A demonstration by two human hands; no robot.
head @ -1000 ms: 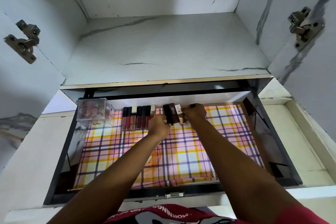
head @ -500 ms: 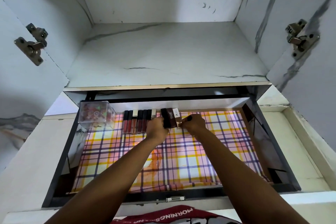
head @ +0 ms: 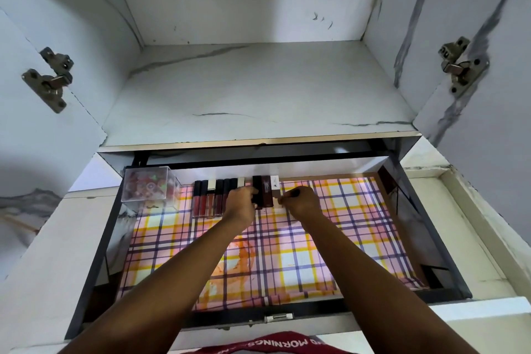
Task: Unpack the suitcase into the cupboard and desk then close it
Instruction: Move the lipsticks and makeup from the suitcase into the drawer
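Drawer (head: 97, 253): both hands (head: 240, 202) on lipsticks (head: 265, 191)

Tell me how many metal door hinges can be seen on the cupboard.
2. One hinge is on the open door at the left, one hinge on the open door at the right. Others may be outside the view.

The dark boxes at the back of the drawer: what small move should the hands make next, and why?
Probably nudge the dark boxes left, against the row of lip gloss tubes. The left hand grips them and the right hand is at their right side, while the tubes already line the back edge of the drawer.
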